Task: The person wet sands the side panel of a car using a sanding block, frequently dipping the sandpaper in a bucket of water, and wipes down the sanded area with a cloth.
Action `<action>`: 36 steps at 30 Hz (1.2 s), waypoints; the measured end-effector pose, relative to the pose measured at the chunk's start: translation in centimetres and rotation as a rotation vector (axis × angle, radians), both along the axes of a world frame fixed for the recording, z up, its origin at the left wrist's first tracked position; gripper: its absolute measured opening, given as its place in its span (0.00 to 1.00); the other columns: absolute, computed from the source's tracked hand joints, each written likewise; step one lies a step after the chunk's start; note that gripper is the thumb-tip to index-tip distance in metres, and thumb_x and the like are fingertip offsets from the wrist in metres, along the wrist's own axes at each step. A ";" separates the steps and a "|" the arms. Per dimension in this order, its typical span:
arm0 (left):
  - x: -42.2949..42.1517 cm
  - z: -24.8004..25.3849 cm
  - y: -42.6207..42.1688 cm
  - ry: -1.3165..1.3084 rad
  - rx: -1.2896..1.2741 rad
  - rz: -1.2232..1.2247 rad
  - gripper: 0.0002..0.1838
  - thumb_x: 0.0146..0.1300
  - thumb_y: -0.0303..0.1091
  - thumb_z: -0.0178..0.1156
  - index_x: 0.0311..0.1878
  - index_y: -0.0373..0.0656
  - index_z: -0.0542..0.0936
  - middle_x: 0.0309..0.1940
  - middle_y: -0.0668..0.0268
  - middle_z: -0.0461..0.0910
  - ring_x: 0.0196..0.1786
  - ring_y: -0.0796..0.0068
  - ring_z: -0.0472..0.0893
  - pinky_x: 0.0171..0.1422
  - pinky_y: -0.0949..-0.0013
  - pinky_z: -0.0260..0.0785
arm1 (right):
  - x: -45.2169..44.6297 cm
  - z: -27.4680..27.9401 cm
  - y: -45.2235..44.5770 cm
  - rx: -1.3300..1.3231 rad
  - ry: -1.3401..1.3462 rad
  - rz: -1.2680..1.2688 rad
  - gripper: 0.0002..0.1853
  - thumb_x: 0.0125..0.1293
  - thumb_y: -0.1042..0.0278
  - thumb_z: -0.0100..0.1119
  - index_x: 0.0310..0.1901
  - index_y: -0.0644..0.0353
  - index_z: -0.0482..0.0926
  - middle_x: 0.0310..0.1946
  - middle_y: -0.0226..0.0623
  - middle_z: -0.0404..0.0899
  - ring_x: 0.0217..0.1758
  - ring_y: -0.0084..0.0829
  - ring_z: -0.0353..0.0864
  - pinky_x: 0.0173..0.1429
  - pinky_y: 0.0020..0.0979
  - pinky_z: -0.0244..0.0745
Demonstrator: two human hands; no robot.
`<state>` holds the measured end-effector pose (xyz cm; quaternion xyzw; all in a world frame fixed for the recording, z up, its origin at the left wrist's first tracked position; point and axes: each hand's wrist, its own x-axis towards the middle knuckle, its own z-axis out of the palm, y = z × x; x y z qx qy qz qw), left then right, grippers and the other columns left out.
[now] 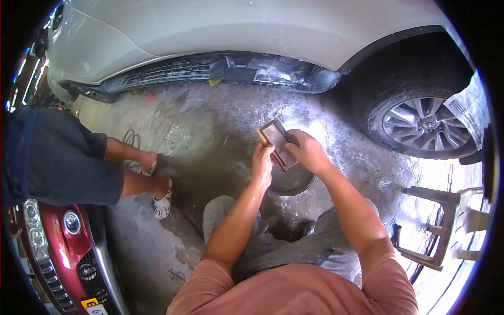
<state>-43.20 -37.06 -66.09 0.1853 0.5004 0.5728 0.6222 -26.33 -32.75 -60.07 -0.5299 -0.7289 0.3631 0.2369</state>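
Note:
Over a dark round basin [292, 184], a flat rectangular block [278, 144] with brownish edges is held tilted between both hands. My left hand [262, 165] has its fingers wrapped round the block's lower left side. On the right side of it, my right hand [307, 151] grips the block with thumb and fingers closed against the dark upper edge. What the block is made of is hard to tell. The silver car's dark lower trim [210, 71], with whitish smears, lies ahead of the hands.
A silver car body [236, 29] and its wheel [428, 125] span the top and right. Another person in dark shorts [58, 157] stands at left, near a red car front [63, 236]. A plastic stool [446, 202] lies on the right, on the wet concrete floor [152, 236].

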 end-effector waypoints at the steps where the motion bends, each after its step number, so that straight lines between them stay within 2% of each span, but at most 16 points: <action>1: 0.0 0.4 0.3 -0.024 -0.004 -0.003 0.11 0.71 0.36 0.59 0.53 0.46 0.77 0.43 0.70 0.79 0.43 0.79 0.80 0.49 0.69 0.74 | 0.0 -0.1 0.1 0.025 0.001 0.014 0.21 0.67 0.62 0.63 0.59 0.61 0.79 0.51 0.54 0.85 0.55 0.52 0.85 0.60 0.44 0.78; 2: 0.1 0.8 0.2 0.016 0.012 -0.028 0.15 0.71 0.40 0.62 0.55 0.47 0.77 0.44 0.70 0.79 0.44 0.80 0.79 0.49 0.69 0.74 | 0.1 0.0 -0.1 0.000 -0.005 0.011 0.21 0.67 0.62 0.63 0.59 0.61 0.79 0.51 0.54 0.84 0.55 0.52 0.85 0.60 0.44 0.78; 3: -0.3 -0.8 0.4 0.046 0.040 -0.046 0.19 0.70 0.43 0.65 0.59 0.46 0.76 0.50 0.69 0.82 0.49 0.76 0.83 0.53 0.64 0.78 | 0.0 0.4 -0.2 -0.018 -0.004 0.017 0.21 0.67 0.62 0.63 0.59 0.61 0.79 0.51 0.55 0.84 0.55 0.52 0.84 0.60 0.45 0.78; 6: -0.2 -1.8 0.3 0.017 0.052 0.018 0.18 0.70 0.43 0.67 0.57 0.46 0.78 0.49 0.68 0.83 0.48 0.75 0.84 0.49 0.66 0.79 | -0.3 0.1 0.0 0.048 0.036 0.045 0.22 0.66 0.64 0.65 0.59 0.62 0.79 0.52 0.55 0.84 0.55 0.52 0.84 0.60 0.45 0.78; 8: -0.2 -1.2 0.1 -0.019 0.060 0.027 0.16 0.70 0.43 0.67 0.55 0.47 0.80 0.45 0.70 0.83 0.47 0.78 0.83 0.48 0.66 0.79 | -0.9 0.5 -0.4 0.051 0.098 0.008 0.21 0.64 0.67 0.65 0.58 0.63 0.80 0.52 0.53 0.83 0.53 0.52 0.84 0.60 0.45 0.78; 9: -0.1 0.5 0.0 0.012 -0.037 0.011 0.18 0.72 0.41 0.65 0.59 0.42 0.77 0.46 0.70 0.81 0.47 0.79 0.79 0.50 0.68 0.73 | -1.0 0.5 -0.4 0.106 0.070 0.026 0.20 0.65 0.67 0.65 0.58 0.63 0.80 0.52 0.52 0.83 0.53 0.51 0.84 0.59 0.44 0.78; 11: -0.2 -0.3 0.3 0.146 -0.041 0.081 0.19 0.70 0.44 0.67 0.59 0.50 0.77 0.46 0.73 0.81 0.43 0.83 0.79 0.41 0.73 0.73 | -1.1 0.8 -0.5 0.212 0.000 0.044 0.20 0.65 0.68 0.64 0.57 0.65 0.80 0.52 0.51 0.83 0.53 0.48 0.85 0.58 0.42 0.79; 14: -0.3 1.1 0.1 0.091 -0.063 0.120 0.19 0.72 0.35 0.63 0.62 0.43 0.73 0.47 0.69 0.79 0.46 0.79 0.78 0.49 0.71 0.71 | -1.1 1.2 -0.6 0.098 -0.026 0.136 0.16 0.65 0.68 0.63 0.53 0.63 0.82 0.50 0.49 0.83 0.52 0.49 0.84 0.59 0.44 0.78; 16: -0.3 1.1 0.0 0.165 -0.046 0.148 0.19 0.72 0.34 0.63 0.62 0.42 0.73 0.47 0.69 0.79 0.47 0.78 0.78 0.50 0.70 0.72 | -1.1 0.7 -1.2 0.040 -0.078 0.179 0.16 0.65 0.67 0.62 0.53 0.61 0.83 0.54 0.48 0.82 0.55 0.49 0.83 0.62 0.44 0.77; 23: 0.1 -1.1 0.2 0.232 0.119 0.182 0.19 0.72 0.34 0.64 0.62 0.41 0.73 0.47 0.69 0.79 0.46 0.79 0.77 0.52 0.71 0.72 | -1.3 -1.1 -1.3 0.178 -0.086 0.190 0.21 0.66 0.66 0.64 0.59 0.63 0.80 0.58 0.51 0.81 0.63 0.51 0.80 0.68 0.44 0.75; 26: 0.9 -1.1 0.0 0.135 0.297 0.129 0.22 0.72 0.32 0.64 0.65 0.49 0.69 0.52 0.71 0.76 0.53 0.83 0.76 0.55 0.76 0.71 | -1.4 -2.0 -1.3 0.244 -0.092 0.158 0.25 0.65 0.65 0.66 0.62 0.63 0.77 0.59 0.51 0.81 0.64 0.51 0.79 0.68 0.44 0.74; 29: 0.7 -2.1 -0.4 0.234 0.251 -0.024 0.25 0.73 0.36 0.65 0.67 0.48 0.67 0.56 0.68 0.74 0.59 0.79 0.74 0.62 0.70 0.70 | -1.1 -1.0 -1.0 0.118 -0.053 0.091 0.26 0.62 0.67 0.69 0.62 0.61 0.77 0.59 0.49 0.81 0.64 0.51 0.79 0.68 0.45 0.74; 31: 0.3 -1.7 -0.4 0.152 0.213 -0.064 0.29 0.76 0.52 0.59 0.71 0.49 0.65 0.61 0.64 0.75 0.63 0.71 0.75 0.67 0.61 0.68 | -0.3 -0.3 -0.5 0.103 -0.048 0.101 0.26 0.61 0.68 0.69 0.61 0.60 0.77 0.58 0.48 0.81 0.64 0.50 0.79 0.67 0.45 0.74; 33: 0.5 1.3 -0.6 -0.238 0.144 0.033 0.37 0.75 0.68 0.47 0.73 0.48 0.65 0.66 0.57 0.73 0.67 0.62 0.74 0.71 0.51 0.65 | 0.4 0.3 -0.4 0.186 -0.024 0.119 0.28 0.60 0.68 0.70 0.62 0.60 0.77 0.58 0.47 0.81 0.64 0.49 0.79 0.68 0.44 0.74; 35: -0.8 2.1 -0.3 -0.420 0.209 -0.076 0.42 0.73 0.74 0.40 0.74 0.47 0.65 0.68 0.53 0.72 0.69 0.55 0.73 0.72 0.46 0.64 | 1.3 -0.9 0.0 0.335 -0.080 0.201 0.29 0.58 0.69 0.70 0.63 0.57 0.77 0.61 0.43 0.81 0.66 0.46 0.79 0.70 0.43 0.73; 36: -1.6 1.6 0.3 -0.447 0.185 -0.092 0.42 0.73 0.73 0.41 0.74 0.47 0.66 0.66 0.52 0.74 0.68 0.55 0.74 0.72 0.46 0.65 | 1.6 -0.5 -0.2 0.370 -0.165 0.236 0.27 0.61 0.68 0.67 0.63 0.55 0.78 0.63 0.40 0.79 0.68 0.44 0.77 0.72 0.43 0.71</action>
